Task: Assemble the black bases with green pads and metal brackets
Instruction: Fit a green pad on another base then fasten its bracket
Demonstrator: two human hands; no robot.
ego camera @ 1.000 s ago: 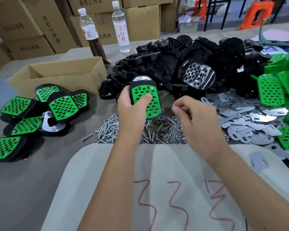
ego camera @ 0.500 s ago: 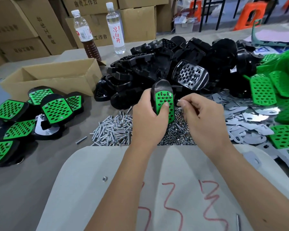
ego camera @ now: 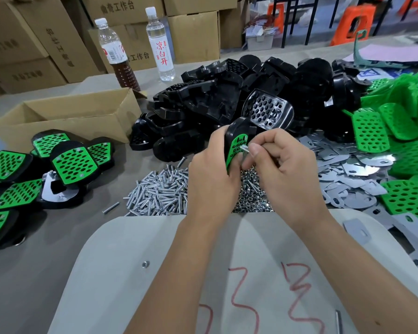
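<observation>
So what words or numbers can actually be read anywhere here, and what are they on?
"凉白开" in red, on the clear water bottle.
"工作台", on the cardboard boxes behind the bottles; the characters before it are blurred.
Red scrawl, perhaps "333", on the grey board.
The brown drink bottle label and the left boxes' print are too blurred to read.

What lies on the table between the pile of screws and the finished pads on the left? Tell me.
In the head view, one stray screw lies on bare grey table between the screw pile and the finished pads.
</observation>
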